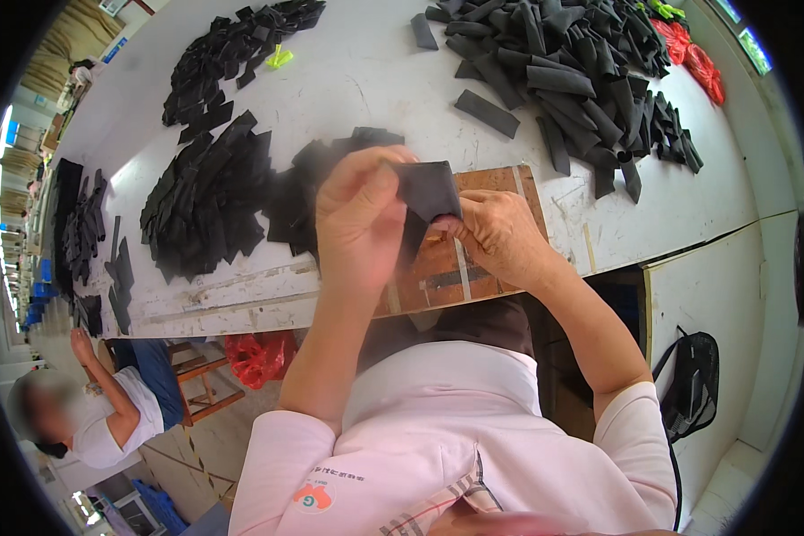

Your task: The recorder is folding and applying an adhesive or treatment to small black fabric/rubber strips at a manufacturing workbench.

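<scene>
My left hand (359,214) and my right hand (500,234) hold one dark grey fabric piece (429,189) between them, raised above a brown wooden board (500,183) at the near edge of the white table (366,80). The left thumb and fingers pinch the piece's top left edge. Fingers of the right hand grip its lower right corner. A flat heap of black cut fabric pieces (207,205) lies just left of my hands.
A big pile of rolled dark grey fabric strips (567,67) covers the far right of the table, with red mesh bags (697,54) behind it. More black pieces (232,49) lie far left. Another person (107,411) sits lower left beside a wooden stool (201,380). A black bag (692,380) hangs at right.
</scene>
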### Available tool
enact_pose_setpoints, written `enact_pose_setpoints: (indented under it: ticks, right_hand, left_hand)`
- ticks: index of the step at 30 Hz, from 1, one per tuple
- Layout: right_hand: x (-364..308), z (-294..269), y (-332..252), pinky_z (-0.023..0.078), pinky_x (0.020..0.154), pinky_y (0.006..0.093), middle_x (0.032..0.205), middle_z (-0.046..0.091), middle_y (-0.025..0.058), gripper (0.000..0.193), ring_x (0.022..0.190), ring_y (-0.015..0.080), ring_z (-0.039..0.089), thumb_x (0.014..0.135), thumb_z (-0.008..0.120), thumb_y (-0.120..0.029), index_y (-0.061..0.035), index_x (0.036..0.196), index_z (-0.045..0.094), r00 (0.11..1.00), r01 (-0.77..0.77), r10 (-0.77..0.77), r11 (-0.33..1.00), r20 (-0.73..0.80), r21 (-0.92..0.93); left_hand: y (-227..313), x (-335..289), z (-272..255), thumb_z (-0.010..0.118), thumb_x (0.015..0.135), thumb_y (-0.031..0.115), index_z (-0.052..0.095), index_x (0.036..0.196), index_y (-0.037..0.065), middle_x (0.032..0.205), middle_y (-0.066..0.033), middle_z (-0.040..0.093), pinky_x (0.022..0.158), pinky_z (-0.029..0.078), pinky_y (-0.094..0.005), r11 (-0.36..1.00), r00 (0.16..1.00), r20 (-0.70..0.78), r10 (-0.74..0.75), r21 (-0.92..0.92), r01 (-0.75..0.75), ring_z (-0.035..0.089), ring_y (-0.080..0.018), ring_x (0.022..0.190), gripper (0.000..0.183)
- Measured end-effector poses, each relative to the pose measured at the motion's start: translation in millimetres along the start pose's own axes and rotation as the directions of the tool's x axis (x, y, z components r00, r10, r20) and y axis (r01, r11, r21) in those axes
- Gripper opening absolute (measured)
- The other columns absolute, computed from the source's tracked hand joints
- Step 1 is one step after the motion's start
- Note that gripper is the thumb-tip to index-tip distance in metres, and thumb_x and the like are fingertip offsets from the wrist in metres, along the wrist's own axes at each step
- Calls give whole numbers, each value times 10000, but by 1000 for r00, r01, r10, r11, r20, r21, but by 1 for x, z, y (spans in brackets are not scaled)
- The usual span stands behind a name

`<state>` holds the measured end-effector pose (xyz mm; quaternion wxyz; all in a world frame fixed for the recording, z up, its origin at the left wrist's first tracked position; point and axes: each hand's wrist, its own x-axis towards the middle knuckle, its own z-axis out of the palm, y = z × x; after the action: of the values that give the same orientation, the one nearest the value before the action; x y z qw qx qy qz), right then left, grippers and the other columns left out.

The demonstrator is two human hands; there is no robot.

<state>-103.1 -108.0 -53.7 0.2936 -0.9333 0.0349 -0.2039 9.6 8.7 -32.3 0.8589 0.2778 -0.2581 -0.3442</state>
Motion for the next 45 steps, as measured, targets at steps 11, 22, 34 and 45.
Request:
enact_pose_setpoints:
  ticks: [11,22,34,45]
  right_hand:
    - [15,-36,-12,391,495,350,625,496,114,160,568,304,491,697,623,-151,-23,699,527,1000,20,-19,996,-19,83]
    - [-26,6,-5,372,479,195,608,521,18,248,529,61,457,855,510,-219,17,924,543,796,-463,602,535,65,707]
    - [-55,43,-37,409,543,198,715,559,-11,197,609,40,476,779,632,-158,14,861,582,819,-339,509,58,264,939]
    - [-50,42,-39,356,436,282,583,478,78,153,498,202,462,652,697,-70,-4,647,559,871,-258,322,943,-370,212]
  left_hand:
    - [-14,-11,-9,540,811,24,575,898,2,785,-40,590,670,417,-205,936,992,-114,47,352,-4,528,-80,697,96]
    - [-69,-57,-63,622,707,96,556,829,13,842,-83,546,727,409,-332,-490,997,70,45,871,-39,508,-264,850,162]
    - [-5,-77,-42,545,808,42,549,879,2,810,-11,571,655,405,-192,757,812,-216,-542,294,584,516,-62,725,81]
    - [-25,-90,-21,528,843,106,529,911,5,781,-43,583,633,417,-189,705,891,-453,-31,622,342,527,-79,667,121]
